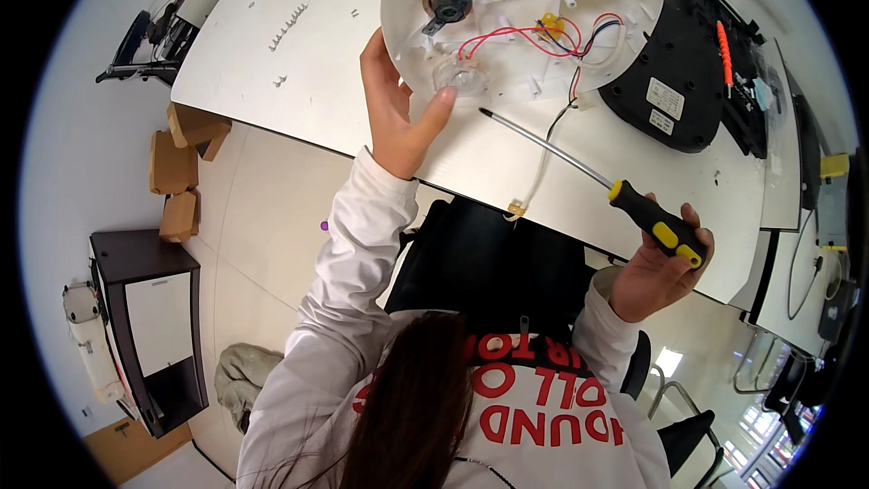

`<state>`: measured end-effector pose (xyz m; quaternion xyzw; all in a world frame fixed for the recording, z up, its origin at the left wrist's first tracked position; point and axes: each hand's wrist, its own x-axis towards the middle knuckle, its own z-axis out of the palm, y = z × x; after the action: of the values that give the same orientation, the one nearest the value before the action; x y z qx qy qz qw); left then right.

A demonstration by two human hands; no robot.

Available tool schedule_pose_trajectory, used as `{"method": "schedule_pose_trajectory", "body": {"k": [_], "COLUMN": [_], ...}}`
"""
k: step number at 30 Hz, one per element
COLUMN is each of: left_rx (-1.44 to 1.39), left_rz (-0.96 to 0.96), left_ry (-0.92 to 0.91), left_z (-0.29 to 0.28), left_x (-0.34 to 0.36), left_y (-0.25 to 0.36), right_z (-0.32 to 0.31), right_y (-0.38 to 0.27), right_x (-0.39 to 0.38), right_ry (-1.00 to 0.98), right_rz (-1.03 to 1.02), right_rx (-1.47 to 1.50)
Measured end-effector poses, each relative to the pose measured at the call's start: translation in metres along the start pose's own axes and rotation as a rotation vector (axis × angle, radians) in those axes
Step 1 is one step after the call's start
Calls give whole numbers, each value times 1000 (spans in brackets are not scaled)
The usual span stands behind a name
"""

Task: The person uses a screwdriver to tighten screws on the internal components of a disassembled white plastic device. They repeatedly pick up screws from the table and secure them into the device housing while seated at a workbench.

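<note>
Head view: the left hand is clamped on the near rim of the white shell, which rests on or just over the table; the right hand is wrapped round the screwdriver, its tip near the shell, not touching. Its shaft crosses a cable. Right of the shell lies a black panel; screws lie to the left. Inside the shell sit a speaker, a yellow part and wires. Cardboard boxes stand beyond, contents hidden.
</note>
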<state>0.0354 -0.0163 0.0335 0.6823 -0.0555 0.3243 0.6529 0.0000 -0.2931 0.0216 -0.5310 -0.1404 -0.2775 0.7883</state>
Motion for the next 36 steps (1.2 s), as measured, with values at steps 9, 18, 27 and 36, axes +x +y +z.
{"method": "schedule_pose_trajectory", "body": {"k": [9, 18, 27, 36], "left_rx": [185, 357, 462, 491], "left_rz": [7, 141, 197, 225], "left_ry": [-48, -42, 20, -33], "left_z": [4, 8, 10, 6], "left_x": [1, 5, 2, 5], "left_y": [-4, -1, -3, -10], "right_z": [9, 4, 6, 13], "right_y": [11, 15, 16, -8], "right_x": [1, 0, -2, -4], "right_ry": [15, -58, -17, -225], "right_rz": [44, 19, 8, -264], "right_rx": [-33, -34, -32, -174]}}
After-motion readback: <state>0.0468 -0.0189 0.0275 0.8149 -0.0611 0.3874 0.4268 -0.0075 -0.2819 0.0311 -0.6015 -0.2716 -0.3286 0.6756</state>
